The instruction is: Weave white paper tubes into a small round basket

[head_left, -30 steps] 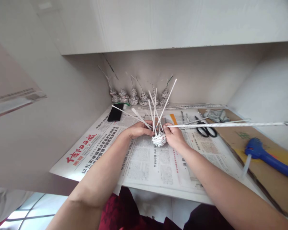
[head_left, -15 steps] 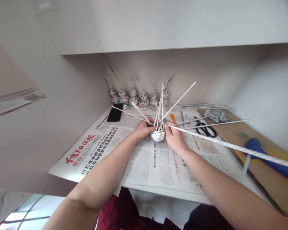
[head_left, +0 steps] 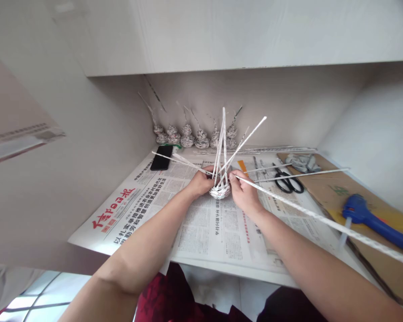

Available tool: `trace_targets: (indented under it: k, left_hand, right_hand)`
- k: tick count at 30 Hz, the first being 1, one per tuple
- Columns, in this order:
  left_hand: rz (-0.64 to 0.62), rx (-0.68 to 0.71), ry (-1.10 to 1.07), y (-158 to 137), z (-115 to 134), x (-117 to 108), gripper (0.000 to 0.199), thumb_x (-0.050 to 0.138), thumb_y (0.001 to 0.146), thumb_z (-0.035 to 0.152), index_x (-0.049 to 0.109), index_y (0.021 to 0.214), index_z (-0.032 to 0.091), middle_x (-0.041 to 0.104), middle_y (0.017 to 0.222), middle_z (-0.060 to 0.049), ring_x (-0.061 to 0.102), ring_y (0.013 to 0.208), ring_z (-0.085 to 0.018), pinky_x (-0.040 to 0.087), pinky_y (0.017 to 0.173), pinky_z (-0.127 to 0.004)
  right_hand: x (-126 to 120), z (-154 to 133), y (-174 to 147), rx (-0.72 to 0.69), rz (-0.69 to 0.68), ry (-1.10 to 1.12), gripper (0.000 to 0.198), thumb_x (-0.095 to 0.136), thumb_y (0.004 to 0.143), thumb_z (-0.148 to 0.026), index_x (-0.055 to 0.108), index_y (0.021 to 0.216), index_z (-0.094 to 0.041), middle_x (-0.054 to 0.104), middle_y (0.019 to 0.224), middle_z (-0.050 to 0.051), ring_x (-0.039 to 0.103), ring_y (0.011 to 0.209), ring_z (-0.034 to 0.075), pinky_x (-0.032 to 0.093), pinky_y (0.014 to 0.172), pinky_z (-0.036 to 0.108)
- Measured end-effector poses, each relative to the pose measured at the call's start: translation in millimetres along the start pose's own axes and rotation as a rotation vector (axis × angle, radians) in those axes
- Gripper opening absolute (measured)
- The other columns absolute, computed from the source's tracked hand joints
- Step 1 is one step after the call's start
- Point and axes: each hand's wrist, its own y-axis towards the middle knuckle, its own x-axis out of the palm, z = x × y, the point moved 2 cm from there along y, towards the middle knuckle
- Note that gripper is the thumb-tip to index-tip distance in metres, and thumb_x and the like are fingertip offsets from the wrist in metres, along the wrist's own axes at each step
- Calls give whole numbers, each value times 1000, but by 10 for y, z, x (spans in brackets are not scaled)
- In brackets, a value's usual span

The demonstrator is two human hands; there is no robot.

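Note:
Between my hands is a small round woven paper basket [head_left: 219, 192], with several rolled-paper spokes fanning up and outward from it. My left hand [head_left: 202, 182] is closed on its left side, the fingers partly hidden behind the spokes. With thumb and fingers my right hand [head_left: 242, 189] pinches a long paper strip [head_left: 309, 209] at the basket's right edge. That strip runs off to the lower right, past the frame's edge. Newspaper [head_left: 198, 228] covers the table under the work.
Several finished woven gourd shapes [head_left: 202, 139] line the back wall. A black phone [head_left: 161, 158] lies at the left. To the right are black scissors [head_left: 289, 183], a blue glue gun [head_left: 366, 217], crumpled grey material [head_left: 302, 163] and cardboard [head_left: 325, 192]. Thin paper sticks [head_left: 255, 150] lie along the back.
The basket has turned and shifted slightly left, so its upright spokes lean differently. The long strip's outer end hangs lower at the right. Both hands keep their hold.

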Motion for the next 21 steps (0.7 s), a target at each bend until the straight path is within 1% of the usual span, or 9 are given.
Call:
trace_targets:
  k: [4, 7, 11, 15, 21]
  left_hand:
    - [26, 27, 8, 11, -17, -17, 32, 73, 63, 31, 69, 88, 12, 71, 80, -3, 63, 71, -17, 49, 69, -27]
    - [35, 58, 35, 20, -15, -36, 28, 71, 66, 29, 69, 88, 13, 71, 81, -3, 64, 73, -17, 50, 70, -27]
    - [116, 52, 58, 29, -18, -63, 26, 72, 64, 28, 67, 85, 14, 70, 78, -3, 63, 71, -17, 49, 67, -26]
    - [200, 51, 80, 27, -17, -72, 22, 73, 61, 26, 64, 77, 14, 67, 72, -1, 60, 66, -14, 48, 65, -25]
    - [233, 22, 66, 8, 4, -54, 18, 70, 60, 20, 61, 74, 14, 66, 72, 0, 58, 64, -13, 47, 65, -25]
  right_hand:
    - [-8, -38, -2, -1, 0, 65, 25, 43, 91, -41, 56, 81, -22, 58, 69, 0, 55, 65, 16, 41, 64, 27]
    - [-11, -39, 0, 45, 15, 159, 26, 46, 89, -45, 56, 84, -22, 59, 69, 0, 55, 64, 17, 43, 62, 27]
    - [-15, 2, 12, 143, 40, 196, 30, 50, 85, -52, 59, 87, -23, 62, 70, 2, 57, 63, 18, 45, 62, 29]
    - [7, 60, 28, 182, 49, 222, 31, 52, 83, -53, 59, 86, -23, 62, 66, 0, 57, 59, 17, 46, 60, 29]
    - [45, 148, 42, 218, 61, 209, 30, 53, 82, -52, 60, 85, -23, 60, 61, -1, 57, 58, 17, 48, 63, 31]
